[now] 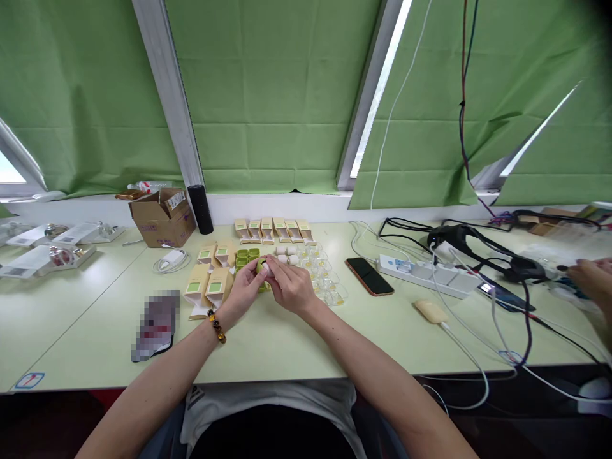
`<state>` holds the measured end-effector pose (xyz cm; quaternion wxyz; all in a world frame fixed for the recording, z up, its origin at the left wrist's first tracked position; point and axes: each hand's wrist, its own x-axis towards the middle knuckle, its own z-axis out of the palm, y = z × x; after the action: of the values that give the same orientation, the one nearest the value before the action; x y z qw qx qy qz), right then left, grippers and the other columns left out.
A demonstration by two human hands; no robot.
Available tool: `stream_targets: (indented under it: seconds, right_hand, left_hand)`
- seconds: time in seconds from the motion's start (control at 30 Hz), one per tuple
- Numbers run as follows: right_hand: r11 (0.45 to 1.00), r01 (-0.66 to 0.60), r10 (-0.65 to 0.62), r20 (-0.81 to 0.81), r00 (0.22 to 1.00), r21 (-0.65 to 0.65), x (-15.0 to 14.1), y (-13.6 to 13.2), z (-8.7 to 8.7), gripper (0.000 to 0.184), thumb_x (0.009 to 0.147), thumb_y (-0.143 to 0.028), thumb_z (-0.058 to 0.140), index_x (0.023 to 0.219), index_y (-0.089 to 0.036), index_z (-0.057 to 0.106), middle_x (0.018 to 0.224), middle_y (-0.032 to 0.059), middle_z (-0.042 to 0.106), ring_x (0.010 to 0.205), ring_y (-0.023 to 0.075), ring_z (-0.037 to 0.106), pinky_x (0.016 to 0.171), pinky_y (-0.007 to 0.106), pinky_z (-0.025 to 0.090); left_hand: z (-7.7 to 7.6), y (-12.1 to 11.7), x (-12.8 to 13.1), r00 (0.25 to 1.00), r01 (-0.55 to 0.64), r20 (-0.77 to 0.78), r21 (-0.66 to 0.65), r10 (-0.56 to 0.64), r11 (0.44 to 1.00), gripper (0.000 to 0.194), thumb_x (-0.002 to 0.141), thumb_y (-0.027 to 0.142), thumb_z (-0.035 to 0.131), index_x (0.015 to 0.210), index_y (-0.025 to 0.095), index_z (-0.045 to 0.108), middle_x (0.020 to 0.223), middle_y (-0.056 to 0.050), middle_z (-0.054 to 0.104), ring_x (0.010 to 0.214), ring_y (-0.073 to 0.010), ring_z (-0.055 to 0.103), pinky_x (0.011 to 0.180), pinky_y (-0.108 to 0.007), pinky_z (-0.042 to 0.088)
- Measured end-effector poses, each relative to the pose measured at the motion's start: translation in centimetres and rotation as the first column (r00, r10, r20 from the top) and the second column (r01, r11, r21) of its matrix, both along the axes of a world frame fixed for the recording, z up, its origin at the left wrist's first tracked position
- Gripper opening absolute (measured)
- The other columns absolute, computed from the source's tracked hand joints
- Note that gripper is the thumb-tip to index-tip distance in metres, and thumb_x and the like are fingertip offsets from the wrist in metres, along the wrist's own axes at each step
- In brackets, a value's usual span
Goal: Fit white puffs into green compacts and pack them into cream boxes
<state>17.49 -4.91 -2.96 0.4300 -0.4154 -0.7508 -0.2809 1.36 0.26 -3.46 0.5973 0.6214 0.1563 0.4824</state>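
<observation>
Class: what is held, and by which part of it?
A small green-and-white piece, between the left hand and right hand; exactly where each grips is hidden.

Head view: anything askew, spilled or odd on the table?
A white cable from the beige device loops past the table's front edge, where it might snag. At left, blocky pixels cover a flat item, so its face can't be read. No spill visible near the left hand or right hand.
</observation>
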Motion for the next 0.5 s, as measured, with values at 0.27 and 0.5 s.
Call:
stream_targets:
  seconds: [0.27,0.5]
  right_hand:
    - [0.999,-0.033,0.033,-0.014,0.999,-0.023,0.01,0.19,-0.17,0.045,0.107,-0.024,0.049,0.15,-0.013,0.056,0.136,0.0207,0.071,0.12,0.0305,0.074,0.09,0.041,0.068]
    - [0.999,-0.034,0.034,0.009,0.999,0.027,-0.05,0.26,-0.27,0.045,0.107,-0.022,0.048,0.149,-0.009,0.057,0.134,0.0226,0.071,0.122,0.0307,0.073,0.089,0.04,0.068]
  left_hand:
    - [0.71,-0.62,0.05,0.998,-0.068,-0.002,0.074,0.068,0.995,0.05,0.092,0.048,0.075,0.132,0.019,0.067,0.13,-0.013,0.071,0.12,-0.0253,0.067,0.107,-0.04,0.053]
    - [0.46,-0.87,0.2,0.993,-0.118,-0.008,0.114,0.12,0.986,0.053,0.094,0.048,0.071,0.137,0.018,0.064,0.136,-0.014,0.069,0.127,-0.0263,0.065,0.113,-0.042,0.05]
